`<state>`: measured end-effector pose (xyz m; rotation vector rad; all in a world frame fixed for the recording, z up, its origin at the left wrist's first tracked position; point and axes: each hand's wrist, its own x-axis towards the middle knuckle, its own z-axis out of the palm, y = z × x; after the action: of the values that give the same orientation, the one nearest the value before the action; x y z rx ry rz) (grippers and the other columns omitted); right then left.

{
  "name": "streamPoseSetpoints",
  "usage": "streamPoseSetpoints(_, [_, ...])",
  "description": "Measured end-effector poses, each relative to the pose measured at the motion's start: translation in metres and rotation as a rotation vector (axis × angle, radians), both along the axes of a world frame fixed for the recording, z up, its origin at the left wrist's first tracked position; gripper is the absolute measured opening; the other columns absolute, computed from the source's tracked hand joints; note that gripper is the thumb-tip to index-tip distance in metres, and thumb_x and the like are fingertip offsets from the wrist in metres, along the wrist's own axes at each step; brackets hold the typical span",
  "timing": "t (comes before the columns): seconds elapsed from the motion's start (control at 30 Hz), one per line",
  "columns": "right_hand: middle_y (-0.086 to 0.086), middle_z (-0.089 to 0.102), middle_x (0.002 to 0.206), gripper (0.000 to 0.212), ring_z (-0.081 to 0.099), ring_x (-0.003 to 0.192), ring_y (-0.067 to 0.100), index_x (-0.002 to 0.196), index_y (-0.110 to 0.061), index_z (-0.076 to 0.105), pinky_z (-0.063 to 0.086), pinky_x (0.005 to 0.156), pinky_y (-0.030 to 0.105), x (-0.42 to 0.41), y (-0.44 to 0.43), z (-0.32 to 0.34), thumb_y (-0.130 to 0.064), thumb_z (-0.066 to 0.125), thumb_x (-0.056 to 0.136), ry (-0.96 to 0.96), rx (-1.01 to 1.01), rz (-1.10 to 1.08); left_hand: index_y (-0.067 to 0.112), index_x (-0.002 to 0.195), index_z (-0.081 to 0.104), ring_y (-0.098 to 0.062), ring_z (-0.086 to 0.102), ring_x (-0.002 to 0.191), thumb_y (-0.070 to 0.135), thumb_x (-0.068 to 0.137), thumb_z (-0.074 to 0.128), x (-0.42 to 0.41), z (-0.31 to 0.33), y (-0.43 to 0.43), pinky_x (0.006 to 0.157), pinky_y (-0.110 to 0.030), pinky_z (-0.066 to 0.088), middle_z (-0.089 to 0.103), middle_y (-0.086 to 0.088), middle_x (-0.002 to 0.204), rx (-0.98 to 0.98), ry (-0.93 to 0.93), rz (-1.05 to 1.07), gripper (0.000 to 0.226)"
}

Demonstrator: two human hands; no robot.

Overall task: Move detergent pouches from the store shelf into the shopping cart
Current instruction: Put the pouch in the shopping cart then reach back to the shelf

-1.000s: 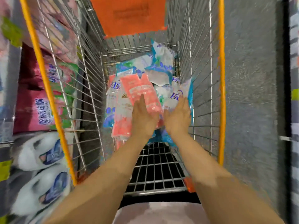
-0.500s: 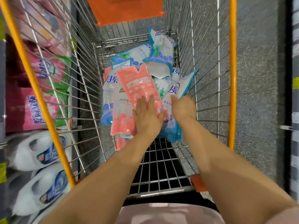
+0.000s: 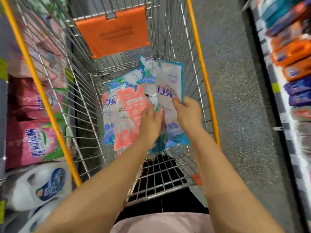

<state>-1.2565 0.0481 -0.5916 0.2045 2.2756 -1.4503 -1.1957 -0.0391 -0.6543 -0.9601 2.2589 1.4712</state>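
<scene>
Detergent pouches lie heaped at the far end of the shopping cart, straight ahead of both my hands. My right hand grips one white-and-blue pouch by its lower part, with the thumb on the printed face and the other fingers curled round its right edge. It stands tilted up above the heap, near the cart's right wall. My left hand holds nothing. Its fingers are straight and close together, laid flat on the pink pouch on top of the heap, just beside the one I hold.

The held pouch is a flat, glossy rectangle of pale film with a blue border and large blue characters. The pink one is coral, with white label blocks and a notched top. The rest are white, printed with blue flowers and teal corners, and their soft film is creased and overlapping.

The cart is a silver wire grid with yellow top rails and an orange plastic flap at its far end. On my left, the store shelf carries pink bags and white bottles with blue labels, all blurred. Below is a speckled grey floor.
</scene>
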Motion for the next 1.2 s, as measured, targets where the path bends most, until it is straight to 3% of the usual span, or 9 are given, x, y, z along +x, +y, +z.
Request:
streamPoseSetpoints(0.1, [-0.001, 0.066, 0.081, 0.030, 0.058, 0.078, 0.014, 0.107, -0.005, 0.069, 0.051, 0.081, 0.040, -0.002, 0.003, 0.034, -0.019, 0.057, 0.084, 0.046, -0.183, -0.036, 0.020, 0.143, 0.033, -0.004, 0.043, 0.126, 0.053, 0.087, 0.042, -0.010, 0.030, 0.000, 0.104, -0.021, 0.033, 0.042, 0.002, 0.142, 0.179, 0.148, 0.034, 0.066])
streamPoseSetpoints(0.2, [-0.024, 0.066, 0.064, 0.029, 0.059, 0.067, -0.009, 0.116, -0.014, 0.058, 0.051, 0.081, 0.024, -0.004, 0.008, 0.071, -0.002, 0.054, 0.090, 0.086, -0.345, -0.019, 0.021, 0.134, 0.034, 0.022, 0.053, 0.093, 0.020, 0.099, 0.042, -0.011, 0.061, -0.005, 0.079, -0.002, 0.040, 0.052, 0.018, 0.118, 0.388, 0.326, 0.029, 0.036])
streamPoseSetpoints(0.33, [-0.019, 0.065, 0.056, 0.027, 0.059, 0.057, -0.007, 0.111, -0.009, 0.060, 0.051, 0.065, 0.014, 0.003, 0.013, 0.136, 0.006, 0.048, 0.092, 0.117, -0.475, 0.093, 0.017, 0.136, 0.032, 0.012, 0.060, 0.087, 0.010, 0.092, 0.052, -0.013, 0.106, -0.021, 0.075, -0.009, 0.049, 0.060, 0.021, 0.106, 0.571, 0.413, -0.026, 0.048])
streamPoseSetpoints(0.43, [-0.009, 0.065, 0.061, 0.017, 0.058, 0.059, 0.006, 0.094, -0.005, 0.066, 0.050, 0.060, 0.020, 0.011, 0.014, 0.188, 0.000, 0.050, 0.092, 0.157, -0.484, 0.224, 0.008, 0.123, 0.044, 0.000, 0.066, 0.084, 0.033, 0.052, 0.087, -0.015, 0.147, -0.036, 0.075, -0.017, 0.052, 0.072, 0.012, 0.093, 0.636, 0.465, -0.097, 0.086])
streamPoseSetpoints(0.53, [-0.007, 0.067, 0.062, 0.023, 0.061, 0.060, 0.008, 0.079, -0.011, 0.066, 0.051, 0.062, 0.024, 0.021, 0.013, 0.237, -0.001, 0.051, 0.092, 0.217, -0.553, 0.318, 0.009, 0.110, 0.055, -0.010, 0.068, 0.087, 0.046, 0.029, 0.092, -0.003, 0.199, -0.046, 0.081, -0.024, 0.054, 0.073, 0.003, 0.092, 0.677, 0.582, -0.117, 0.097])
streamPoseSetpoints(0.8, [-0.007, 0.067, 0.055, 0.022, 0.062, 0.051, 0.004, 0.077, -0.012, 0.063, 0.051, 0.052, 0.016, 0.055, 0.002, 0.356, 0.002, 0.052, 0.090, 0.364, -0.887, 0.478, -0.003, 0.122, 0.053, -0.023, 0.067, 0.084, 0.021, 0.046, 0.082, 0.056, 0.338, -0.032, 0.074, -0.032, 0.056, 0.069, -0.013, 0.100, 0.476, 1.047, 0.258, 0.085])
streamPoseSetpoints(0.9, [-0.005, 0.069, 0.070, 0.022, 0.064, 0.065, 0.010, 0.081, -0.018, 0.063, 0.054, 0.065, 0.022, 0.073, 0.000, 0.386, -0.001, 0.054, 0.090, 0.470, -0.907, 0.562, -0.001, 0.124, 0.052, -0.025, 0.067, 0.075, 0.016, 0.055, 0.074, 0.089, 0.376, -0.017, 0.061, -0.028, 0.056, 0.064, -0.024, 0.106, 0.363, 1.177, 0.404, 0.074])
streamPoseSetpoints(1.07, [-0.003, 0.070, 0.098, 0.021, 0.065, 0.094, 0.019, 0.096, -0.033, 0.059, 0.051, 0.090, 0.046, 0.111, 0.001, 0.396, -0.036, 0.062, 0.075, 0.615, -0.851, 0.646, 0.003, 0.118, 0.058, -0.027, 0.068, 0.091, 0.002, 0.065, 0.066, 0.152, 0.408, 0.015, 0.078, -0.036, 0.056, 0.070, -0.013, 0.103, 0.203, 1.349, 0.613, 0.053])
streamPoseSetpoints(1.2, [-0.008, 0.057, 0.110, 0.044, 0.057, 0.108, 0.018, 0.107, -0.044, 0.047, 0.046, 0.095, 0.037, 0.167, 0.010, 0.387, -0.049, 0.068, 0.069, 0.692, -0.751, 0.738, 0.002, 0.125, 0.053, -0.034, 0.064, 0.103, -0.001, 0.069, 0.069, 0.210, 0.429, 0.034, 0.088, -0.044, 0.052, 0.065, -0.019, 0.116, 0.083, 1.391, 0.728, 0.058])
